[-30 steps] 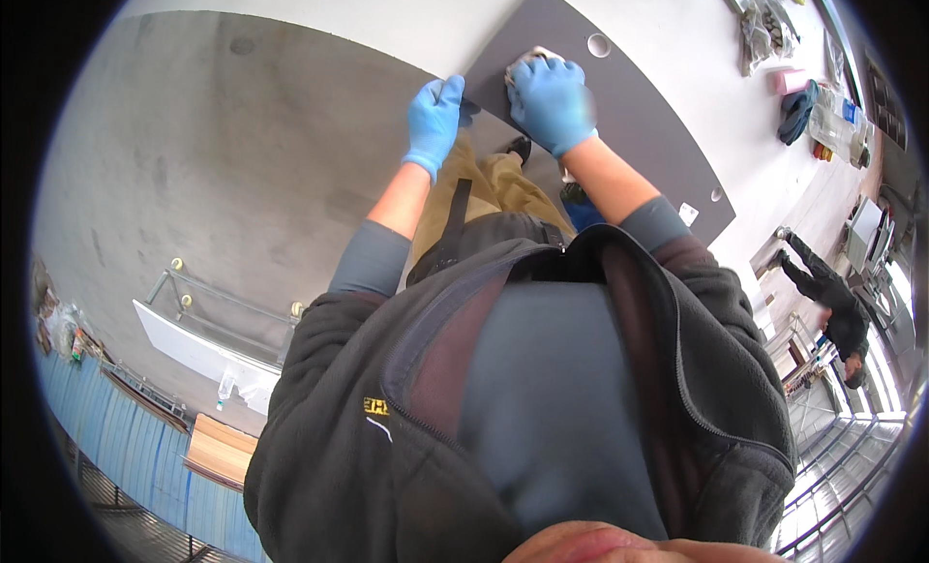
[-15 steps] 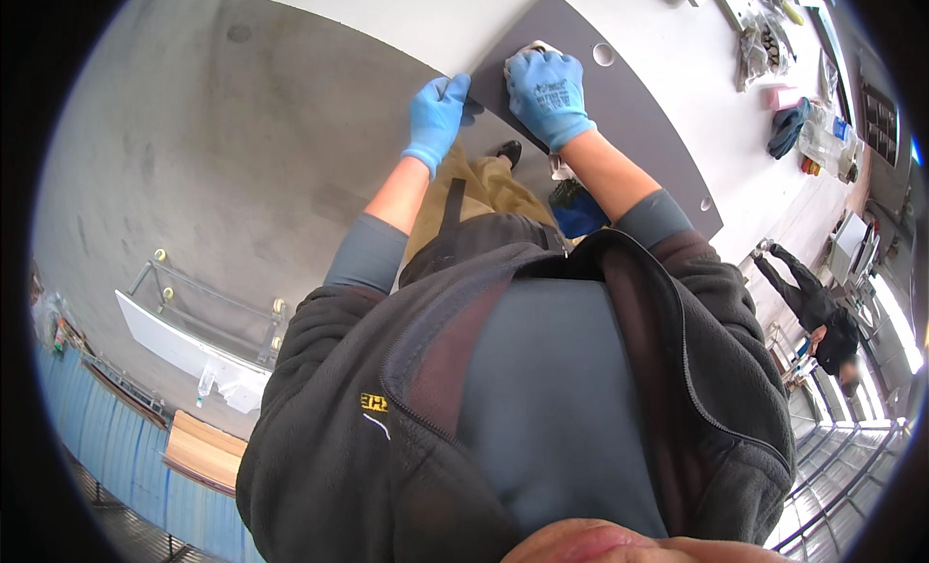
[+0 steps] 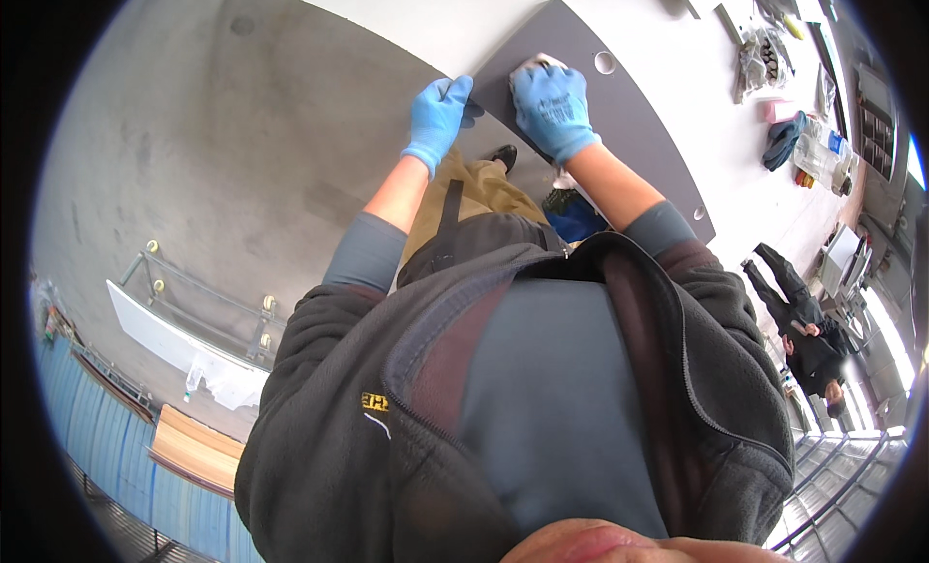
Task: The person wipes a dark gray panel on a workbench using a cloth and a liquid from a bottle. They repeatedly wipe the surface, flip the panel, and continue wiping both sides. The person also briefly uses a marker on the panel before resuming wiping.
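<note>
A dark grey panel (image 3: pixel 634 127) with round holes near its curved far edge lies on a white tabletop. My right hand (image 3: pixel 556 113), in a blue work glove, is closed on a whitish cloth (image 3: pixel 540 61) and presses it to the panel's upper surface. Most of the cloth is hidden under the palm. At the panel's left corner my left hand (image 3: pixel 440 120), gloved alike, pinches the near edge; its dark fingertips show partly beneath the thumb.
On the white table (image 3: pixel 668 40) to the right lie a bag of small parts (image 3: pixel 764 64), dark gloves (image 3: pixel 784 142) and a clear plastic bottle (image 3: pixel 823 156). Another person (image 3: pixel 808 321) stands far right. A wheeled cart (image 3: pixel 184 340) stands on the grey floor at left.
My right hand and the cloth have shifted slightly to the right and nearer on the panel. My left hand stays at the corner. The other person has changed posture.
</note>
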`<state>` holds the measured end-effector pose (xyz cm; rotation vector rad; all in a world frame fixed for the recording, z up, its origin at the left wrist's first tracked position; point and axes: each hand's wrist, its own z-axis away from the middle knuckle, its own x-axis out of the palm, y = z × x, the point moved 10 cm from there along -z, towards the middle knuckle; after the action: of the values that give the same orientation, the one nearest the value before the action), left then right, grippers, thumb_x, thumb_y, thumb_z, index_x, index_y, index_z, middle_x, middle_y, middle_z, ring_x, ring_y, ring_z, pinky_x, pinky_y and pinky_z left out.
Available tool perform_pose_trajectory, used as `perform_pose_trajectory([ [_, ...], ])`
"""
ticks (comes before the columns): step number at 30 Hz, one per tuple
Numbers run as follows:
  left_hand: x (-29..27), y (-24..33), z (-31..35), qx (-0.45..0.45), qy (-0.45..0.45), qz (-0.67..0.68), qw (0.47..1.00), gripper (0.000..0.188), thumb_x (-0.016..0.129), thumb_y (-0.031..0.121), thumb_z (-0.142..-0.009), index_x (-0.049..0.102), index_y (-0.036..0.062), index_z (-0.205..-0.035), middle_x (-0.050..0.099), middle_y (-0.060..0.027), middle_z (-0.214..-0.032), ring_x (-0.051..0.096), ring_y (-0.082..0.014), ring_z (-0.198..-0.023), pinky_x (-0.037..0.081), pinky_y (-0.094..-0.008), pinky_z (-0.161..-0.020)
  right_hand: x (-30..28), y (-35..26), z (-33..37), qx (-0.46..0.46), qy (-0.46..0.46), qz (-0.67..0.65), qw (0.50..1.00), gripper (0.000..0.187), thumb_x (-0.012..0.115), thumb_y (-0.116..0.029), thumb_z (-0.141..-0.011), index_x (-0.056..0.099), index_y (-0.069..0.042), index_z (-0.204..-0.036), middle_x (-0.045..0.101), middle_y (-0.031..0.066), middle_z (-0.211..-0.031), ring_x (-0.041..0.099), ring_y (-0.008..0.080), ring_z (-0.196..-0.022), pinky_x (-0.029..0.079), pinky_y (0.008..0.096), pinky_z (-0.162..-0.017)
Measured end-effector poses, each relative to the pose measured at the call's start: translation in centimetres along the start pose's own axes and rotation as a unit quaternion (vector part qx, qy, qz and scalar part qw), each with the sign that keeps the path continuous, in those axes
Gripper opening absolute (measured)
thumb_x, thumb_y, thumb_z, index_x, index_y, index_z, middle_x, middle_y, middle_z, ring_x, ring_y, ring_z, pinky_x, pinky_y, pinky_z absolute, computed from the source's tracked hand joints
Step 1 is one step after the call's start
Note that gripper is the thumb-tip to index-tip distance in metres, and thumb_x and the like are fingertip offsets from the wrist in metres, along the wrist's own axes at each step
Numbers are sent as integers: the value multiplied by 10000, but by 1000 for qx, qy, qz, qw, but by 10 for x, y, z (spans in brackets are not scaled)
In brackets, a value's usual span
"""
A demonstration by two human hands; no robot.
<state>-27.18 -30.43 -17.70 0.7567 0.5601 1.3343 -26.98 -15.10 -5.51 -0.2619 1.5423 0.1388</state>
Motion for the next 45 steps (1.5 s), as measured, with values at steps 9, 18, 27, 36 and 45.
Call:
perform_pose_trajectory([
  [9,1,-1,1,-9,-3,15,1000,395,679,378,-1052,693,-13,-990,775,-118,-840,752,-168,-711,603,-307,-630,13,8,1,7,-40,0,999,89,663,-170,-827,726,-140,-883,732,56,-918,706,259,-998,545,434,-778],
  [18,0,1,1,-12,-13,6,1000,361,723,351,-1037,722,-10,-1013,749,-60,-906,763,-163,-785,639,-296,-636,5,28,107,-83,-131,-80,985,260,706,-177,-851,715,-170,-1111,709,40,-1004,680,258,-1006,522,447,-979],
  [27,0,-1,1,-12,-11,13,1000,369,733,357,-1030,715,-12,-1041,744,-57,-923,750,-152,-788,637,-298,-638,-31,47,65,109,-60,-162,979,212,736,-329,-881,740,-117,-880,735,111,-811,720,351,-810,554,475,-762],
  [36,0,1,4,-10,3,21,1000,379,747,362,-1019,713,-14,-1035,728,-48,-898,741,-146,-783,641,-300,-641,43,64,36,350,-286,-209,867,371,722,-445,-878,814,-130,-1051,794,160,-1023,756,361,-1007,585,442,-905],
  [45,1,5,3,-8,-4,1,1000,403,752,361,-1016,714,-39,-1048,719,-42,-891,719,-128,-782,647,-305,-651,44,67,34,337,-294,-232,864,339,712,-422,-890,801,-112,-997,807,106,-931,763,313,-968,578,421,-894],
])
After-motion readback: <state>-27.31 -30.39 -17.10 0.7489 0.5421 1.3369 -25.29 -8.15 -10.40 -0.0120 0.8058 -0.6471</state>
